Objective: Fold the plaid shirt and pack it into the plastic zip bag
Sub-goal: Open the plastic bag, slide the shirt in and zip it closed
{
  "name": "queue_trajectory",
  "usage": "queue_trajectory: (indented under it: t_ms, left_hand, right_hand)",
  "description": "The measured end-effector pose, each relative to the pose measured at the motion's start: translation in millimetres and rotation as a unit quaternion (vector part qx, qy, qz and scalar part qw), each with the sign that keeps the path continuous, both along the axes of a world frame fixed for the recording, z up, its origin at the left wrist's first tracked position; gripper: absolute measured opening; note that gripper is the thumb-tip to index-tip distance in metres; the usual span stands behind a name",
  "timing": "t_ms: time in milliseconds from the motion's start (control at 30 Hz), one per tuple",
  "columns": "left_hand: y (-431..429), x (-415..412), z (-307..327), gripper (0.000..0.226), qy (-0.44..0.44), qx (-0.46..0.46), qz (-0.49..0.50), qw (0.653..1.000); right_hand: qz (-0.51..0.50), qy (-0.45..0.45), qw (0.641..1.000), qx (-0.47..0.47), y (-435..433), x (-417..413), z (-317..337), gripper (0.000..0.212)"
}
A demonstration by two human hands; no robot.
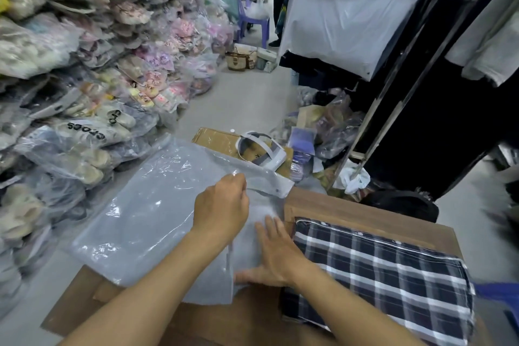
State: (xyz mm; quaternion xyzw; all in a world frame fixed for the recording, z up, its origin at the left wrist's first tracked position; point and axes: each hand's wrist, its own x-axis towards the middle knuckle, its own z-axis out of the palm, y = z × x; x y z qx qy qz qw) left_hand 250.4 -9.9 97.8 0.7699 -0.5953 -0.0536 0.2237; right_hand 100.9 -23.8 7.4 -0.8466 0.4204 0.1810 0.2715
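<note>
The plaid shirt (382,272), dark navy with white and grey checks, lies folded into a rectangle on the right side of the wooden table (351,211). A clear plastic zip bag (146,213) is spread flat to its left, hanging partly over the table's edge. My left hand (222,208) pinches the upper layer of the bag near its zip edge and lifts it. My right hand (278,255) lies flat with fingers apart inside the bag's mouth, right beside the shirt's left edge.
Stacks of bagged shoes (84,78) line the left. Beyond the table sit a cardboard box (216,139) with a white headset (261,152) on it, loose bags on the floor, and a black clothes rack (421,93) at right. A purple chair (252,17) stands far back.
</note>
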Motion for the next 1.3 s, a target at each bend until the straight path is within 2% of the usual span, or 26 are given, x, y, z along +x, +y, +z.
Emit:
queue_trajectory:
  t_ms: [67, 167, 267, 333, 433, 467, 533, 567, 633, 733, 833, 900, 1000, 1067, 1133, 1200, 1300]
  left_hand:
    - [1, 2, 7, 0.007, 0.005, -0.052, 0.020, 0.998]
    - [0, 3, 13, 0.008, -0.001, -0.081, 0.038, 0.996]
    - [-1, 4, 11, 0.008, 0.014, -0.057, 0.035, 0.998]
    - [-3, 4, 6, 0.007, 0.027, -0.021, -0.002, 0.999]
    - [1, 0, -3, 0.006, 0.053, 0.016, -0.052, 0.997]
    - [3, -2, -7, 0.006, 0.061, 0.020, -0.058, 0.996]
    - [8, -7, -14, 0.006, 0.070, 0.027, -0.063, 0.995]
    - [10, -10, -17, 0.006, 0.073, 0.029, -0.064, 0.995]
    - [13, -14, -22, 0.005, 0.077, 0.030, -0.066, 0.994]
    - [14, -20, -25, 0.006, 0.078, 0.041, -0.068, 0.994]
    - [15, -24, -28, 0.006, 0.078, 0.053, -0.071, 0.993]
    - [16, -26, -30, 0.007, 0.075, 0.059, -0.072, 0.993]
    - [17, -28, -33, 0.007, 0.073, 0.069, -0.074, 0.992]
    - [17, -29, -35, 0.007, 0.074, 0.071, -0.075, 0.992]
    - [17, -30, -37, 0.007, 0.075, 0.074, -0.074, 0.992]
    - [17, -31, -39, 0.007, 0.079, 0.079, -0.073, 0.991]
    - [16, -33, -41, 0.008, 0.081, 0.086, -0.072, 0.990]
  right_hand:
    - [0.079, 0.060, 0.992, -0.079, 3, -1, -17, 0.127]
    - [0.091, 0.079, 0.985, -0.125, 5, -1, -32, 0.115]
    - [0.104, 0.094, 0.980, -0.144, 2, 3, -27, 0.116]
    - [0.117, 0.104, 0.976, -0.151, 0, 5, -17, 0.118]
    - [0.089, 0.068, 0.989, -0.098, -6, 2, -2, 0.116]
    - [0.065, 0.034, 0.994, -0.083, -8, -1, 5, 0.108]
    - [0.052, -0.039, 0.990, -0.122, -10, -12, 16, 0.069]
    - [0.072, -0.048, 0.984, -0.157, -11, -19, 20, 0.048]
    - [0.128, -0.024, 0.977, -0.168, -13, -32, 29, 0.031]
    - [0.184, 0.059, 0.975, -0.107, -19, -46, 29, 0.042]
    - [0.217, 0.095, 0.964, -0.121, -24, -48, 23, 0.060]
    - [0.232, 0.097, 0.959, -0.133, -23, -46, 21, 0.063]
    - [0.224, 0.096, 0.961, -0.129, -23, -47, 24, 0.055]
    - [0.218, 0.098, 0.963, -0.126, -25, -49, 33, 0.039]
    - [0.203, 0.080, 0.968, -0.123, -24, -50, 48, 0.029]
    - [0.188, 0.022, 0.972, -0.137, -20, -52, 64, 0.028]
    - [0.202, -0.079, 0.957, -0.191, -10, -50, 75, 0.023]
